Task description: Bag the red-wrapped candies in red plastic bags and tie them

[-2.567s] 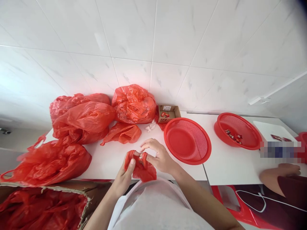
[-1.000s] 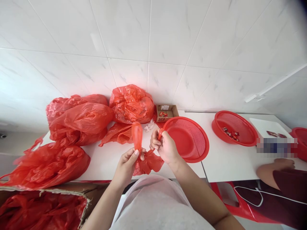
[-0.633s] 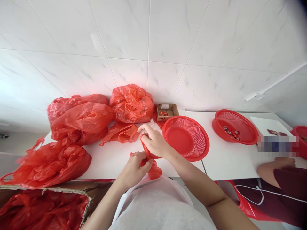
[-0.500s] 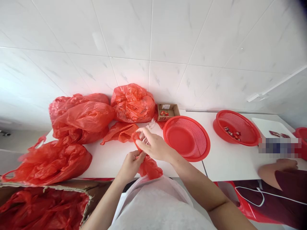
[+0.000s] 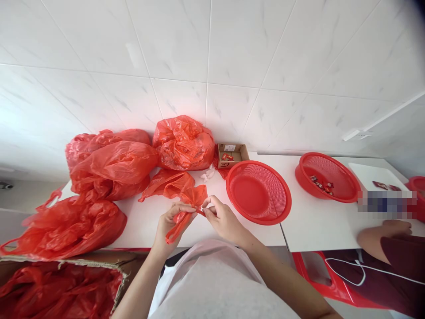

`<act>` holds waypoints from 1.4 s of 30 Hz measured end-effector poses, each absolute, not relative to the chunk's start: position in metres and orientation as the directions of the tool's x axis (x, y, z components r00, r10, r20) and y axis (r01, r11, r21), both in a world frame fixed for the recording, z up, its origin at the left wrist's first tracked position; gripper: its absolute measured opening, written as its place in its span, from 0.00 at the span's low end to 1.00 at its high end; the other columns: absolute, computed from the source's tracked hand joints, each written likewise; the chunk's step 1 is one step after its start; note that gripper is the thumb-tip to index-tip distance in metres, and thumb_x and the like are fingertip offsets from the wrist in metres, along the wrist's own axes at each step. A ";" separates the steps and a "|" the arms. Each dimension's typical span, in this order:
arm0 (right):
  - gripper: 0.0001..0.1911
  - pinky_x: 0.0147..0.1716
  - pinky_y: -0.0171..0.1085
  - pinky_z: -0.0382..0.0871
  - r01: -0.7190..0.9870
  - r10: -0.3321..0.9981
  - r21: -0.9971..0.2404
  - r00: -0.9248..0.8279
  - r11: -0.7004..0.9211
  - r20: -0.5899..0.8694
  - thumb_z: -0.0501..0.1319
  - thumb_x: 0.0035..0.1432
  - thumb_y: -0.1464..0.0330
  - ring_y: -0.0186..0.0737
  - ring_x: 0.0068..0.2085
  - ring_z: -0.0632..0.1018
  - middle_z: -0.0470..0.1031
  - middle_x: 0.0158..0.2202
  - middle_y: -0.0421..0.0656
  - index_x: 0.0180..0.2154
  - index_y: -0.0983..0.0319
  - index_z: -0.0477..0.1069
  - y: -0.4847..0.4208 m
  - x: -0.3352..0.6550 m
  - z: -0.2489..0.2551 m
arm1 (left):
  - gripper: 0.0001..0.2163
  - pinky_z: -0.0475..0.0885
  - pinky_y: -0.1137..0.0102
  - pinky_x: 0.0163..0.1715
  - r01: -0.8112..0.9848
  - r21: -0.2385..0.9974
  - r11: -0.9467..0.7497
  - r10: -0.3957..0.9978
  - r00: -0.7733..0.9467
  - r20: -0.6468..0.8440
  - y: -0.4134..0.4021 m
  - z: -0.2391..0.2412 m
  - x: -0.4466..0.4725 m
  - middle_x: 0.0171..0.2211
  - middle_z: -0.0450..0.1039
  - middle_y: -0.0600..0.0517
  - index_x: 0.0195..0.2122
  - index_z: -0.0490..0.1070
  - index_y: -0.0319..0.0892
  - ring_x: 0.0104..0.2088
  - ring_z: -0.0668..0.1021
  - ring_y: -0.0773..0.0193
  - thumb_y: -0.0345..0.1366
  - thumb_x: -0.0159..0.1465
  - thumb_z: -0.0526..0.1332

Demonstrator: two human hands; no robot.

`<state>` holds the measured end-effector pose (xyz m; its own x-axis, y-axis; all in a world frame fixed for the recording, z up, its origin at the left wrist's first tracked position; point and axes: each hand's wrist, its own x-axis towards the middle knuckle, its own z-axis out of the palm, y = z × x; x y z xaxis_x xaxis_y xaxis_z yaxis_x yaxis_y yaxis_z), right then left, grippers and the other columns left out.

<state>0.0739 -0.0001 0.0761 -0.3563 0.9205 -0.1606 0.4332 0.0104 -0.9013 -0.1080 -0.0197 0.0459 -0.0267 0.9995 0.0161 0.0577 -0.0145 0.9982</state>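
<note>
Both my hands pinch a small red plastic bag [image 5: 193,198] above the near edge of the white table [image 5: 149,221]. My left hand [image 5: 172,223] grips one twisted handle, whose loop hangs down over my palm. My right hand [image 5: 222,218] pinches the other end with thumb and forefinger. The bag's puffed body stands up between my fingertips. An empty red mesh basket [image 5: 258,193] sits just right of my right hand.
Several stuffed red bags [image 5: 113,164] lie at the back left, one more [image 5: 66,228] at the near left. A small cardboard box [image 5: 232,155] stands by the wall. A carton of red bags [image 5: 56,288] is below left. A second basket [image 5: 327,177] and another person's arm [image 5: 381,239] are on the right.
My hands have drawn the twisted handles apart and down; the bag's body, which hung below my hands, now stands above them. My right hand has come back toward me.
</note>
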 end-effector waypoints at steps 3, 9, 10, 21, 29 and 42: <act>0.01 0.21 0.30 0.51 0.398 0.905 -0.917 -0.381 -0.025 -0.190 0.52 0.62 0.68 0.31 0.19 0.59 0.60 0.19 0.30 0.37 0.57 0.61 0.000 0.078 0.077 | 0.06 0.73 0.67 0.43 0.001 0.999 -0.046 0.998 -0.035 0.046 -0.021 0.042 -0.106 0.36 0.74 0.51 0.29 0.76 0.43 0.40 0.76 0.62 0.34 0.52 0.71; 0.04 0.29 0.33 0.62 0.464 0.928 -0.883 -0.354 0.065 -0.117 0.57 0.56 0.71 0.34 0.28 0.70 0.69 0.27 0.34 0.35 0.57 0.64 0.002 0.079 0.080 | 0.07 0.72 0.71 0.40 -0.146 0.986 0.079 0.997 0.025 -0.076 -0.023 0.050 -0.108 0.35 0.75 0.53 0.27 0.70 0.42 0.37 0.76 0.67 0.34 0.57 0.69; 0.06 0.33 0.34 0.65 0.461 0.944 -0.879 -0.329 0.124 -0.040 0.58 0.54 0.72 0.35 0.33 0.72 0.71 0.32 0.37 0.35 0.58 0.66 0.002 0.078 0.079 | 0.08 0.72 0.72 0.39 -0.156 0.984 0.087 0.996 0.047 -0.081 -0.023 0.052 -0.109 0.34 0.75 0.53 0.27 0.69 0.42 0.36 0.76 0.67 0.33 0.57 0.68; 0.05 0.29 0.30 0.64 0.141 0.898 -0.989 -0.440 0.051 -0.017 0.60 0.51 0.72 0.29 0.28 0.67 0.68 0.27 0.34 0.33 0.60 0.67 -0.009 0.063 0.069 | 0.10 0.73 0.70 0.35 -0.176 0.984 -0.004 0.993 0.113 0.025 -0.039 0.056 -0.100 0.36 0.71 0.54 0.40 0.62 0.46 0.35 0.75 0.67 0.32 0.62 0.63; 0.03 0.30 0.33 0.67 0.148 0.965 -0.989 -0.261 0.028 -0.012 0.59 0.53 0.71 0.31 0.28 0.70 0.70 0.28 0.37 0.32 0.61 0.66 -0.029 0.048 0.064 | 0.08 0.73 0.70 0.36 0.240 0.949 -0.204 0.922 -0.280 0.269 -0.039 0.038 -0.090 0.35 0.71 0.54 0.38 0.67 0.45 0.35 0.77 0.65 0.28 0.59 0.63; 0.13 0.32 0.33 0.66 -0.004 0.814 -0.968 -0.542 -0.251 -0.209 0.66 0.55 0.60 0.32 0.31 0.71 0.72 0.32 0.39 0.37 0.62 0.72 -0.017 0.082 0.070 | 0.03 0.71 0.70 0.36 0.363 0.868 -0.338 0.941 0.157 0.301 -0.041 0.056 -0.110 0.36 0.74 0.51 0.37 0.73 0.45 0.36 0.76 0.63 0.32 0.62 0.61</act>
